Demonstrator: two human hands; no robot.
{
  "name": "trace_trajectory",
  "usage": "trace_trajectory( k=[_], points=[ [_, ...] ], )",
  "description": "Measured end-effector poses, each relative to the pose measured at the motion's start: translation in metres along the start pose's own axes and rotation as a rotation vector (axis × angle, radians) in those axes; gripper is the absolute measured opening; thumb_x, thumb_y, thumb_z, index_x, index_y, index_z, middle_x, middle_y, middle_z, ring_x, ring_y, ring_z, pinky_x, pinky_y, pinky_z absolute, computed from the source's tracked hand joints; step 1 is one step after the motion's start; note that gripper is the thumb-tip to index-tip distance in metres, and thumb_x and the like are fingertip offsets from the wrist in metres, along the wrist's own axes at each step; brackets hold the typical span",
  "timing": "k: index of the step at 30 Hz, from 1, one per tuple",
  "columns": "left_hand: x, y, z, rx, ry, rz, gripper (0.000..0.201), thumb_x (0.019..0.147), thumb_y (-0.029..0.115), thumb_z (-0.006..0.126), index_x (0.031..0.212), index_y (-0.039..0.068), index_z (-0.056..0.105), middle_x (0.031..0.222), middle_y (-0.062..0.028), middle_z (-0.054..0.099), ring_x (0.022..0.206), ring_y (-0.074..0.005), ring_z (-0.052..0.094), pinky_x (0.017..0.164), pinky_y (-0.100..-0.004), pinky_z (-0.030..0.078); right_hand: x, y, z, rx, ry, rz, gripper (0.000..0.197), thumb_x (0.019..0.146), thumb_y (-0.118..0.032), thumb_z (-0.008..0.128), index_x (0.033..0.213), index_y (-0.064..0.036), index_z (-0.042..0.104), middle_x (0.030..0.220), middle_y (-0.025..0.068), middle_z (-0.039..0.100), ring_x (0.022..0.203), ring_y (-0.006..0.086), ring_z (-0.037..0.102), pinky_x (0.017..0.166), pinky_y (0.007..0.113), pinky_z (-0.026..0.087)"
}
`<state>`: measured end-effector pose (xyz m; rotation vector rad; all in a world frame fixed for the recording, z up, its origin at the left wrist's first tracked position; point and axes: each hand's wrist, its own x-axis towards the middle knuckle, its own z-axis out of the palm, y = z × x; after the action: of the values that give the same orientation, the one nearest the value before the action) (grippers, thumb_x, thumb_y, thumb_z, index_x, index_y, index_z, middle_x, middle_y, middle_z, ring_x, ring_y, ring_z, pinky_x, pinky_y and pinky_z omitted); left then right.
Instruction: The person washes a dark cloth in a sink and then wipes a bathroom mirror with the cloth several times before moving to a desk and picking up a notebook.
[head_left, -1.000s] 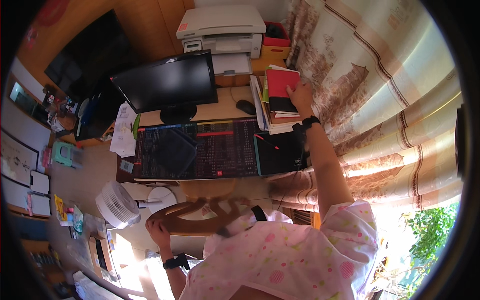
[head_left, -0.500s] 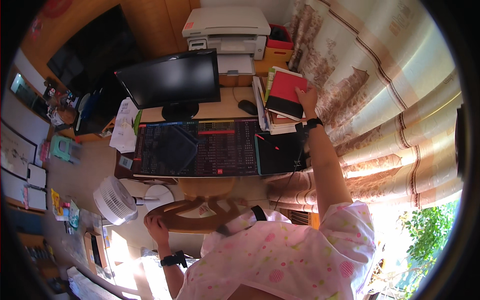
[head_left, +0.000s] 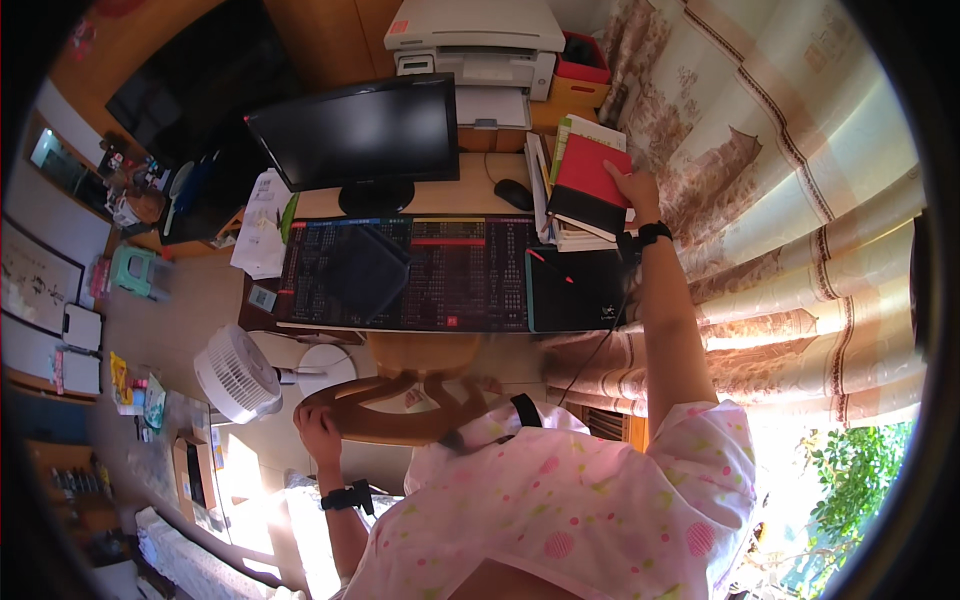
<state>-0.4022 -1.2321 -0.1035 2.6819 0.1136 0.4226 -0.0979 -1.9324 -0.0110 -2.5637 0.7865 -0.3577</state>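
My right hand point(head_left: 636, 188) grips the right edge of a red and black notebook point(head_left: 592, 178), thumb on its cover and the other fingers mostly hidden. The notebook rests over a stack of books and papers point(head_left: 541, 170) at the right of the desk. Behind it shows a book with a green and white cover point(head_left: 597, 131). My left hand point(head_left: 318, 430) is closed over the left end of the wooden chair back point(head_left: 380, 418).
A monitor point(head_left: 360, 130), a mouse point(head_left: 513, 193) and a dark printed desk mat point(head_left: 460, 280) are on the desk. A black tablet point(head_left: 580, 290) bears a red pen. A printer point(head_left: 475, 60) stands behind, a white fan point(head_left: 236, 375) left of the chair, curtains point(head_left: 760, 210) at right.
My right hand has drawn the notebook slightly toward me, uncovering more of the green and white book behind it. My left hand stays on the chair. The whole view has shifted a little.
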Motion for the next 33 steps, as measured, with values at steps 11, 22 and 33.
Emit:
trace_trajectory(
  k=[11, 22, 33],
  points=[
    [0.018, 0.062, -0.054, -0.071, -0.062, 0.081, 0.044, 0.081, 0.006, 0.064, 0.122, -0.001, 0.049, 0.114, -0.0206, 0.055, 0.111, -0.0408, 0.048, 0.095, -0.0469, 0.04, -0.166, -0.117, -0.072, 0.512, 0.013, -0.38, 0.038, 0.085, -0.032, 0.068, 0.097, 0.0033, 0.068, 0.079, 0.0188, 0.069, 0.072, 0.0274, 0.069, 0.067, 0.034, 0.052],
    [0.055, 0.24, -0.032, -0.435, -0.26, 0.198, 0.126, 0.062, 0.04, 0.086, 0.146, -0.008, 0.005, 0.147, -0.0378, 0.011, 0.139, -0.0493, 0.016, 0.112, -0.0482, 0.023, -0.336, -0.189, -0.022, 1.001, -0.574, -0.517, 0.028, 0.088, -0.019, 0.068, 0.105, 0.0031, 0.065, 0.08, 0.0102, 0.07, 0.068, 0.0087, 0.062, 0.062, 0.025, 0.049],
    [0.043, 0.209, -0.027, -0.953, -0.436, 0.094, 0.044, 0.08, 0.002, 0.067, 0.12, -0.002, 0.049, 0.115, -0.0133, 0.058, 0.108, -0.0225, 0.06, 0.087, -0.0325, 0.05, -0.395, -0.207, -0.015, 0.908, -0.647, -1.025, 0.045, 0.062, -0.019, 0.089, 0.083, -0.0061, 0.052, 0.14, 0.0192, 0.036, 0.125, 0.0357, 0.044, 0.098, 0.038, 0.04]
  ],
)
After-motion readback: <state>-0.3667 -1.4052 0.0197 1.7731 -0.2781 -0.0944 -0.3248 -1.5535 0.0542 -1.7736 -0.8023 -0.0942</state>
